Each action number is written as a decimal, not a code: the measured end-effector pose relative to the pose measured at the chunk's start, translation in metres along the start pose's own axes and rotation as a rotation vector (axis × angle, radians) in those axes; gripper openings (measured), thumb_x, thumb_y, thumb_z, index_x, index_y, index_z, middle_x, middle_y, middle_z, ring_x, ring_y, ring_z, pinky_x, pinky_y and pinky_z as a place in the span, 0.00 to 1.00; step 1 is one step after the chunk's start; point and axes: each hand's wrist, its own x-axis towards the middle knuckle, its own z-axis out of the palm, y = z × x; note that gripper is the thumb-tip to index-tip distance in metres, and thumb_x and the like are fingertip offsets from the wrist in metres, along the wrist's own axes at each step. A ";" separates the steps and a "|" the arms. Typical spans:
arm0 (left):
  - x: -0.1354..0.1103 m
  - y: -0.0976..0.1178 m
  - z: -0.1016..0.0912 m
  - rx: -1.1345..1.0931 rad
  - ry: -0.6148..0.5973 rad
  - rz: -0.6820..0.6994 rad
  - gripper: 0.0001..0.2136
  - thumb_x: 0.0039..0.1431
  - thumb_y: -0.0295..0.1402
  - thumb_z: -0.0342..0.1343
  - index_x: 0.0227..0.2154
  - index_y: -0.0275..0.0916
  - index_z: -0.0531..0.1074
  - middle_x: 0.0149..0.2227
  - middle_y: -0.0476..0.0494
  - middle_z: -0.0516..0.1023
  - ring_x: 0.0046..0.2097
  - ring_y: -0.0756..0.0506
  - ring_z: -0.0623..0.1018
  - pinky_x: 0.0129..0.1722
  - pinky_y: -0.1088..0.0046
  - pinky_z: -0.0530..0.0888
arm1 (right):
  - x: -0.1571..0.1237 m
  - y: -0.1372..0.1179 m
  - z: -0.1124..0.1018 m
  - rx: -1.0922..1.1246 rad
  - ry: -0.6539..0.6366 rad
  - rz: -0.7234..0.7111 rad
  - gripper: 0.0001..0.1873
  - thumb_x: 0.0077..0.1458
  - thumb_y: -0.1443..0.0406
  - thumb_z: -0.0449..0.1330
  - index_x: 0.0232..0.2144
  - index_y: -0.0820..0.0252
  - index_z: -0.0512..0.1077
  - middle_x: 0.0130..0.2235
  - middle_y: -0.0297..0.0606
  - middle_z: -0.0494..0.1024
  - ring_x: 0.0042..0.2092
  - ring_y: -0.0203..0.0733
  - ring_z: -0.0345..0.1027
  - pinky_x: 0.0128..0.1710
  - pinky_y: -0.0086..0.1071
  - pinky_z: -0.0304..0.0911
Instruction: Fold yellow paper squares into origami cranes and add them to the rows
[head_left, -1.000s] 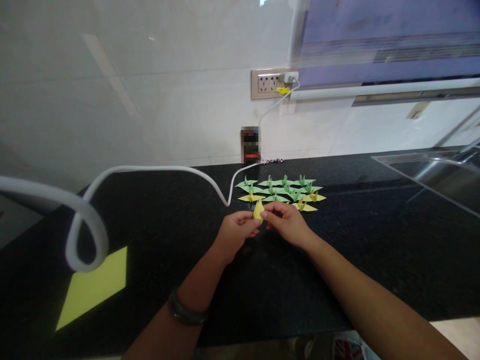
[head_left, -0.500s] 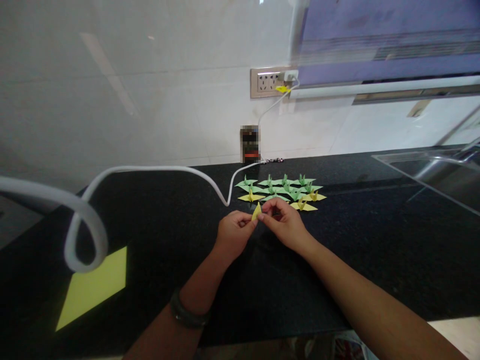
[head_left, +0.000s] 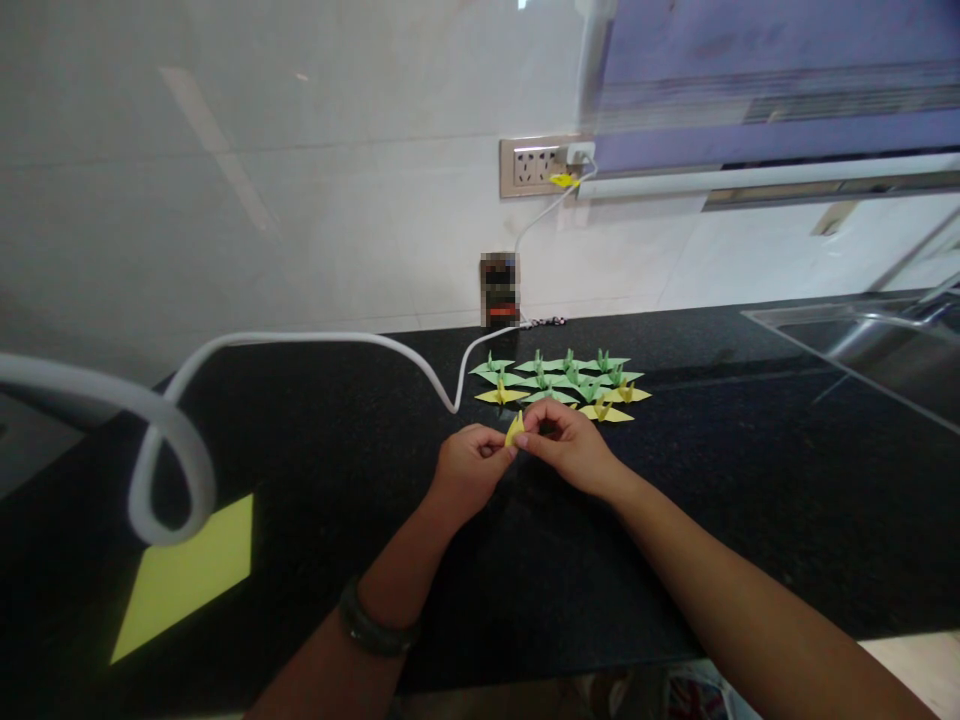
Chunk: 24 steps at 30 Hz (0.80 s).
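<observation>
A small folded piece of yellow paper (head_left: 514, 430) is pinched between both hands above the black countertop. My left hand (head_left: 471, 470) is closed on its left side, thumb and fingers pressed together. From the right, my right hand (head_left: 570, 447) grips it between thumb and forefinger. Just beyond the hands stand several green paper cranes (head_left: 551, 380) in rows. Yellow paper cranes (head_left: 501, 394) sit at the near edge of that group, and my right hand partly hides some of them.
Yellow paper sheets (head_left: 196, 580) lie at the left, partly behind a looping white cable (head_left: 330, 338). A pixelated dark object (head_left: 500, 290) leans on the wall below a socket (head_left: 534, 165). At the right is a metal sink (head_left: 885, 345).
The yellow folded paper has shifted slightly down, and its top now shows a split between two points. Both hands keep their pinch on it.
</observation>
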 end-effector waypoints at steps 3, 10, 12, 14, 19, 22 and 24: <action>0.001 0.001 0.000 -0.144 -0.033 -0.129 0.09 0.41 0.37 0.56 0.23 0.35 0.73 0.20 0.48 0.71 0.22 0.52 0.67 0.21 0.78 0.63 | 0.000 -0.002 -0.002 -0.007 -0.024 -0.078 0.05 0.43 0.65 0.59 0.24 0.59 0.66 0.29 0.34 0.66 0.32 0.36 0.61 0.32 0.31 0.58; 0.002 0.004 -0.001 -0.445 -0.094 -0.331 0.13 0.37 0.38 0.60 0.23 0.32 0.71 0.20 0.48 0.70 0.21 0.53 0.69 0.22 0.76 0.67 | -0.001 -0.007 -0.006 -0.021 -0.057 -0.130 0.04 0.44 0.65 0.60 0.24 0.57 0.66 0.33 0.36 0.65 0.36 0.38 0.60 0.32 0.31 0.59; 0.001 0.005 -0.001 -0.449 -0.121 -0.304 0.13 0.36 0.38 0.61 0.23 0.32 0.71 0.20 0.48 0.70 0.21 0.53 0.69 0.22 0.77 0.68 | -0.001 -0.006 -0.005 -0.024 -0.051 -0.107 0.05 0.43 0.65 0.60 0.26 0.57 0.66 0.32 0.36 0.65 0.35 0.38 0.60 0.32 0.31 0.59; 0.001 0.005 -0.002 -0.461 -0.132 -0.306 0.14 0.35 0.38 0.62 0.23 0.32 0.71 0.20 0.48 0.70 0.22 0.53 0.69 0.22 0.77 0.68 | 0.000 -0.005 -0.004 -0.034 -0.062 -0.117 0.05 0.43 0.65 0.60 0.26 0.58 0.67 0.32 0.36 0.66 0.35 0.37 0.61 0.33 0.32 0.59; 0.001 0.005 -0.001 -0.546 -0.160 -0.325 0.13 0.37 0.37 0.61 0.25 0.32 0.71 0.23 0.47 0.72 0.24 0.53 0.70 0.26 0.75 0.70 | 0.001 -0.002 -0.004 -0.003 -0.017 -0.141 0.02 0.45 0.65 0.59 0.25 0.57 0.69 0.30 0.35 0.68 0.34 0.37 0.62 0.35 0.34 0.59; 0.001 0.004 -0.001 -0.509 -0.152 -0.296 0.12 0.39 0.36 0.60 0.26 0.32 0.71 0.23 0.47 0.72 0.24 0.53 0.70 0.26 0.75 0.70 | 0.001 -0.003 -0.004 0.021 -0.028 -0.153 0.02 0.46 0.65 0.58 0.26 0.56 0.71 0.30 0.35 0.68 0.34 0.38 0.62 0.36 0.35 0.59; 0.000 0.005 -0.001 -0.470 -0.155 -0.275 0.11 0.40 0.35 0.59 0.26 0.32 0.71 0.23 0.48 0.71 0.24 0.53 0.70 0.26 0.76 0.69 | 0.000 -0.003 -0.004 0.019 -0.066 -0.177 0.05 0.47 0.66 0.57 0.29 0.54 0.73 0.31 0.35 0.68 0.35 0.37 0.62 0.37 0.34 0.59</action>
